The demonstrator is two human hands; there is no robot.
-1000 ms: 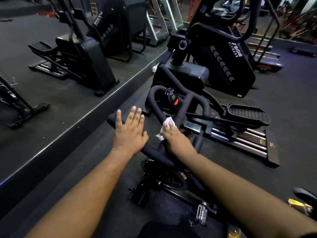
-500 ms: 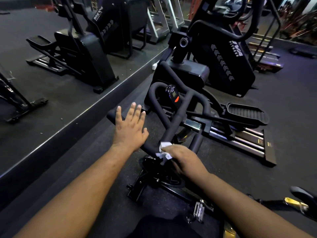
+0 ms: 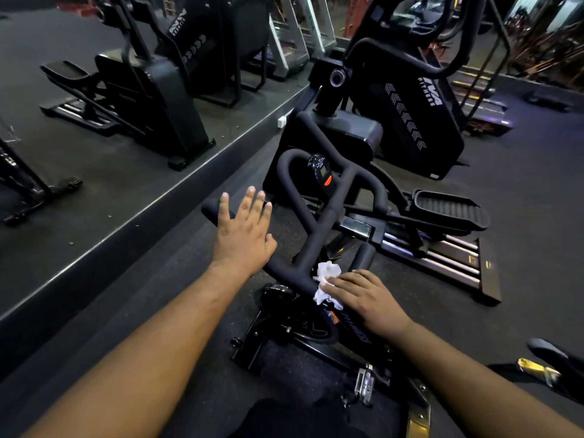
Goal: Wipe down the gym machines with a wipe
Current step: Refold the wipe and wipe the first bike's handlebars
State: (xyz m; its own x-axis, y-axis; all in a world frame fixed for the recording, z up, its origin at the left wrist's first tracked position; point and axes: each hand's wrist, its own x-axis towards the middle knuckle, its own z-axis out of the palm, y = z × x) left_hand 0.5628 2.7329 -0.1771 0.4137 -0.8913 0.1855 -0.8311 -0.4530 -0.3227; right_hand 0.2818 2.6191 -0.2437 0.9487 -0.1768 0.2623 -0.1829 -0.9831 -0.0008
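Change: since half a second ago the right hand [image 3: 368, 300] and its wipe [image 3: 327, 284] have slid a little toward 3 o'clock along the near bar; a second ago they were higher up the centre stem. The left hand [image 3: 241, 232] has kept its place.
Head view, left hand: fingers straight and spread, palm down over the left end of the black handlebar [image 3: 319, 216], at about 10 o'clock from the right hand. Whether the palm actually touches the bar cannot be told.
Head view, right hand: laid flat with the fingers straight and close together, pointing toward 9 o'clock, pressing the wipe against the bar.
Wipe: white and crumpled, bunched under and just ahead of the right fingertips, on the handlebar where the centre stem meets the near crossbar.
Handlebar: padded black loops belonging to a spin bike [image 3: 300, 336], whose frame and pedal [image 3: 365, 385] show below the arms at 6 o'clock.
Console: a small display [image 3: 322, 172] with an orange button sits at the far end of the stem, at 12 o'clock from the wipe.
Surroundings: a black elliptical machine [image 3: 420, 121] stands beyond the bike at 1 o'clock, its foot plate [image 3: 448, 210] at 2 o'clock. A mirror wall [image 3: 94, 147] runs along the left, at 9 to 11 o'clock, reflecting more machines. Dark rubber floor [image 3: 521, 216] lies all round.
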